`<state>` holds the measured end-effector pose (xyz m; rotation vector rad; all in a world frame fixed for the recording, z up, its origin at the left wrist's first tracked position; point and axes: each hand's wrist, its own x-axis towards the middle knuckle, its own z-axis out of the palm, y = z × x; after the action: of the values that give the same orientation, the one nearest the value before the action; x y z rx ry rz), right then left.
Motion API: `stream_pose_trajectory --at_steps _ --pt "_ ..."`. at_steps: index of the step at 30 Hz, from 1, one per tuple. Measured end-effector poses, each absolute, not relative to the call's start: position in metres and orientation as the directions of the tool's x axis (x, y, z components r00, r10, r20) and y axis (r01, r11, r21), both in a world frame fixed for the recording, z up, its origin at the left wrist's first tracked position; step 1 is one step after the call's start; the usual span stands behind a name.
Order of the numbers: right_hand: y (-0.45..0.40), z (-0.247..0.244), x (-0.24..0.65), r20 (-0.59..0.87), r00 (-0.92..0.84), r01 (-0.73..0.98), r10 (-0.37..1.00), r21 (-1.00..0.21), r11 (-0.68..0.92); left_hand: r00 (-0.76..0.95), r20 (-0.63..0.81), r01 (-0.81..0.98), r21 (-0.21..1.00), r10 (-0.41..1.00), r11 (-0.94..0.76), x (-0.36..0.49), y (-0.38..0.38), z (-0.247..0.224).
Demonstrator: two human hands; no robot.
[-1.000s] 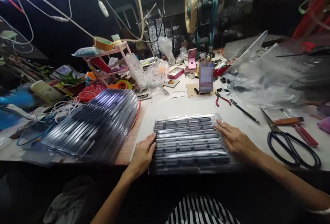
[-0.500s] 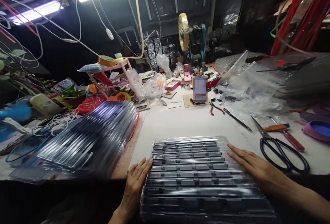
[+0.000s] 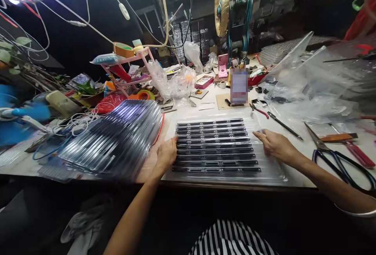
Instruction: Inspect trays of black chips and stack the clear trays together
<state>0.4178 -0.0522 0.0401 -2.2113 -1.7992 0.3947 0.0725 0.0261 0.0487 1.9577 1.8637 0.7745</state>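
Head: cluttered table (image 3: 190, 111), dark room (image 3: 100, 16)

Blue fan (image 3: 22, 120): blades blurred, cut by left edge. Device screen (image 3: 239, 86) pixelated, unreadable. Striped cloth (image 3: 232, 240) cut by bottom edge. Detail on black strips (image 3: 216, 140) in clear tray (image 3: 272, 169) too small to read.

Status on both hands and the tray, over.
Left hand, right hand gripping opposite sides of clear tray. Dark strips in rows on it. Stack of trays close on left, scissors off right.
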Motion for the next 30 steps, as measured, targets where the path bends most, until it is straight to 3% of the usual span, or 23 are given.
stream_pose_trajectory --at_steps 4,7,9,11,13,18,24,30 --pt "-0.053 0.020 0.412 -0.080 0.258 0.947 0.963 -0.176 -0.268 0.053 0.063 0.927 0.368 0.997 -0.072 0.075 0.026 0.033" --pt "-0.058 0.019 0.407 -0.029 0.240 0.966 0.970 -0.089 -0.242 0.106 0.098 0.957 0.260 0.989 -0.129 0.079 0.025 0.031" --pt "-0.058 0.021 0.405 0.120 0.110 0.994 0.987 0.000 -0.111 0.219 0.157 0.949 0.195 0.963 -0.248 0.085 0.027 0.030" --pt "-0.051 0.021 0.401 0.263 -0.136 0.986 0.955 0.131 0.105 0.396 0.181 0.898 0.130 0.900 -0.421 0.092 0.031 0.026" --pt "-0.037 0.020 0.395 0.298 -0.346 0.932 0.889 0.217 0.290 0.531 0.167 0.831 0.091 0.831 -0.549 0.100 0.038 0.022" --pt "-0.003 0.016 0.367 0.257 -0.467 0.883 0.846 0.191 0.429 0.587 0.160 0.793 0.083 0.793 -0.604 0.108 0.050 0.020" --pt "0.001 0.008 0.354 0.329 -0.410 0.910 0.851 0.085 0.405 0.653 0.127 0.745 0.064 0.746 -0.664 0.100 0.058 0.036" --pt "0.002 0.002 0.359 0.348 -0.366 0.919 0.863 -0.009 0.394 0.764 -0.036 0.645 0.098 0.645 -0.758 0.119 0.083 0.054"
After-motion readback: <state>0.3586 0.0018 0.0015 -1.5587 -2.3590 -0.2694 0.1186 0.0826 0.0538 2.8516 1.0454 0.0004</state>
